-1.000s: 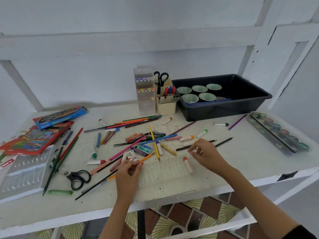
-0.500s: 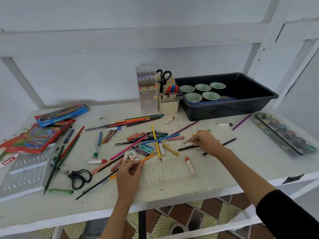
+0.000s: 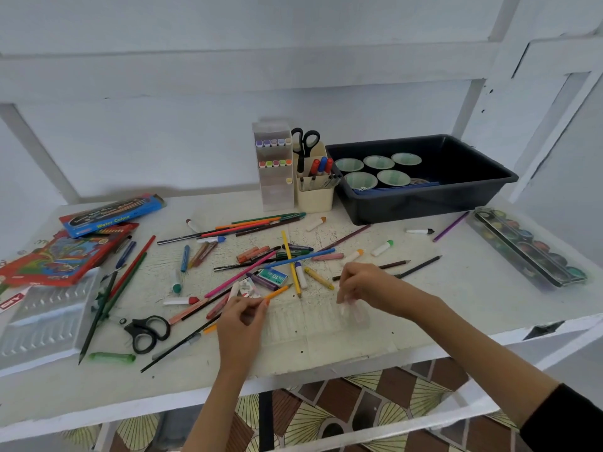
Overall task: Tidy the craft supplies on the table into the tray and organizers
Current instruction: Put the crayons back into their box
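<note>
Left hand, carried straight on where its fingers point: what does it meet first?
Probably the small white item just beyond the left hand, then the green staples box; depth is unclear.

glossy black plastic tray [image 3: 424, 207], cracked matt table [image 3: 473, 298].

Coloured pencils [image 3: 300, 257] and crayons [image 3: 318, 278] lie scattered before the black tray [image 3: 424, 205] and upright organizers [image 3: 315, 199].

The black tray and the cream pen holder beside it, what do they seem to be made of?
The black tray looks like moulded plastic, smooth and slightly glossy: it has a rolled rim and rounded corners. The cream pen holder is probably plastic too, with a matte finish: its walls are plain, opaque and even in colour.
</note>
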